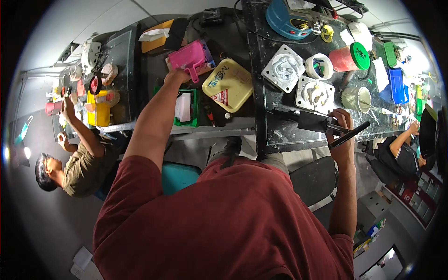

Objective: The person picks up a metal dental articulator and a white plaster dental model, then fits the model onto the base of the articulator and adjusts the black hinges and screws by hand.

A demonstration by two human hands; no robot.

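At the back left of the table, my left hand (178, 76) is closed at the near edge of a pink dustpan-like scoop (185, 55); the fingers are partly hidden. The scoop's handle points toward me. Over the right table's front edge, my right hand (343, 122) is wrapped round a black tool (313, 122) with a flat, wide part and a long bar across its end. Its exact kind does not show. Two square white plaster moulds (284, 68) lie beyond that tool. A green basket (193, 109) with white paper sits beside my left forearm.
A yellow lid-like tray (238, 86) lies mid-table. Farther right stand a white cup (319, 66), a red jar with green lid (345, 58), a perforated beaker (356, 99) and a blue machine (285, 21). People work at left (84, 163) and right (399, 156). Chairs stand below the tables.
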